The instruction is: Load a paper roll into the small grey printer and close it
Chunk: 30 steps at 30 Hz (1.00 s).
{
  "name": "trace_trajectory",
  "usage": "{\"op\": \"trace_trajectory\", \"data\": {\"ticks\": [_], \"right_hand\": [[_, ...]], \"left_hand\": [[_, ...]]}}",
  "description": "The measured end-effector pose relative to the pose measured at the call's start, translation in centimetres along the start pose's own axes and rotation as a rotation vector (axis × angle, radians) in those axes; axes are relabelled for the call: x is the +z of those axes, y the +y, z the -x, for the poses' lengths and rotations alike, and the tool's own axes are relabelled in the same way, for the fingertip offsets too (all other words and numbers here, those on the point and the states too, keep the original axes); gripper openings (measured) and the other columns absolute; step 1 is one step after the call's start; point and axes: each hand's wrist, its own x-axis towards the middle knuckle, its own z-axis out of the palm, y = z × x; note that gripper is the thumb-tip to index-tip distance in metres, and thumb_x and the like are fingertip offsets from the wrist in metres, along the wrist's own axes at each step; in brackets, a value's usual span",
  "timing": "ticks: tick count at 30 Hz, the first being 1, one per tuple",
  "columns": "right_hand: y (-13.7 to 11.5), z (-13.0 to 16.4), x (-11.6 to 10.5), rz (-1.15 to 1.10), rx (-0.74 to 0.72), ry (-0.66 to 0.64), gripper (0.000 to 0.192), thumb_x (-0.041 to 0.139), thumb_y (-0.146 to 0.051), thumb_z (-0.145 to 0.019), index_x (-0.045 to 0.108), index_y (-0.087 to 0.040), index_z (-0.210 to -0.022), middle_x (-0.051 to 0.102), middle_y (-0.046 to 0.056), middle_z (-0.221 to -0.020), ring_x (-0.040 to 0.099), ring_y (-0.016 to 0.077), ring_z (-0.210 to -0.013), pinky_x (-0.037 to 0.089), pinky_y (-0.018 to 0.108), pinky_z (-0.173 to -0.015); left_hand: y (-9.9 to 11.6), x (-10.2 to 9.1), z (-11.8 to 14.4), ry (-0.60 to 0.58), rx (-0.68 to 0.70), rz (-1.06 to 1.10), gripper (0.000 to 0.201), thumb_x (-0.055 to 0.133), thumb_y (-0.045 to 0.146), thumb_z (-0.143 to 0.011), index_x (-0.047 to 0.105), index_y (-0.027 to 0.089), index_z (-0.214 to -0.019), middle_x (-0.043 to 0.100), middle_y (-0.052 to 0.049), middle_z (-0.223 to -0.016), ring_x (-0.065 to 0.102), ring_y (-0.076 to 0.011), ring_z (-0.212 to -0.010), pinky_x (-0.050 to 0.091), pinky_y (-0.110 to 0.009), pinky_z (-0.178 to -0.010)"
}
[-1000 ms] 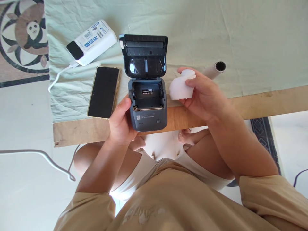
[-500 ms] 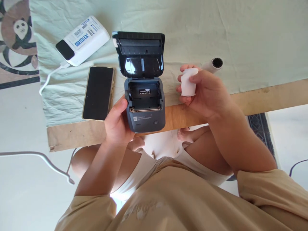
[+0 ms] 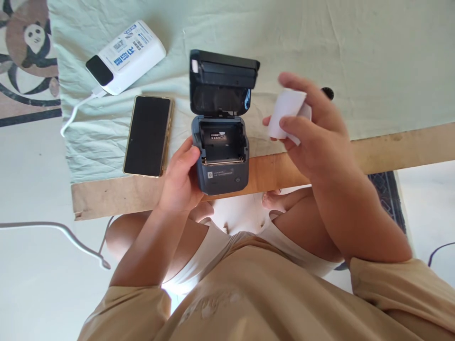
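"What's just changed?"

"The right hand (image 3: 316, 137) has turned over, so the paper (image 3: 284, 111) now shows its curl and a loose flap. The printer (image 3: 223, 124) has swivelled a little too, its lid (image 3: 222, 85) leaning further right."

"How are the hands?"

"The left (image 3: 181, 175) grasps the printer's left side, thumb on the casing. The right pinches the paper between thumb and fingers, one fingertip raised and blurred."

"Meaning what?"

"I'd judge the paper is being handled, not loaded: it's beside the printer, well apart from its open bay. The printer is held over the table edge (image 3: 106, 195)."

"Any writing?"

"The bay label (image 3: 217, 136) has two lines of Chinese characters and a small square graphic, too small to read surely. Tiny pale print and a square icon mark the front, near a button (image 3: 238, 179). The power bank (image 3: 127, 56) carries big blue characters; I can't confirm a brand. The phone (image 3: 147, 136) is dark."
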Motion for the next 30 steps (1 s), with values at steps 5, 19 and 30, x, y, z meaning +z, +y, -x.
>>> {"op": "trace_trajectory", "data": {"ticks": [5, 19, 30], "right_hand": [[-0.9, 1.8, 0.3, 0.382, -0.519, -0.084, 0.047, 0.073, -0.024, -0.103, 0.069, -0.046, -0.144, 0.065, -0.003, -0.160, 0.069, 0.0259, -0.132, 0.064, 0.047, -0.114], [1.4, -0.3, 3.6, 0.825, -0.775, -0.238, 0.018, 0.058, -0.012, -0.103, 0.067, -0.028, -0.103, 0.086, 0.001, -0.114, 0.083, 0.0217, -0.102, 0.063, 0.038, -0.087], [2.1, -0.2, 4.0, 0.776, -0.936, -0.180, 0.025, 0.057, -0.005, -0.101, 0.066, -0.026, -0.090, 0.090, -0.003, -0.115, 0.087, 0.0186, -0.108, 0.054, 0.035, -0.081]], "left_hand": [[-0.2, -0.2, -0.2, -0.054, 0.035, -0.076, 0.040, 0.095, 0.044, -0.081, 0.080, 0.021, -0.110, 0.080, -0.002, -0.088, 0.077, -0.0192, -0.078, 0.056, -0.027, -0.067], [0.1, -1.1, -0.5, -0.167, 0.001, -0.100, 0.054, 0.101, 0.039, -0.072, 0.072, 0.022, -0.114, 0.075, 0.001, -0.085, 0.069, -0.0157, -0.073, 0.057, -0.024, -0.062], [-0.3, -1.8, -0.7, -0.259, 0.058, -0.096, 0.048, 0.100, 0.036, -0.078, 0.077, 0.020, -0.117, 0.077, 0.001, -0.094, 0.064, -0.0111, -0.078, 0.056, -0.018, -0.066]]}}
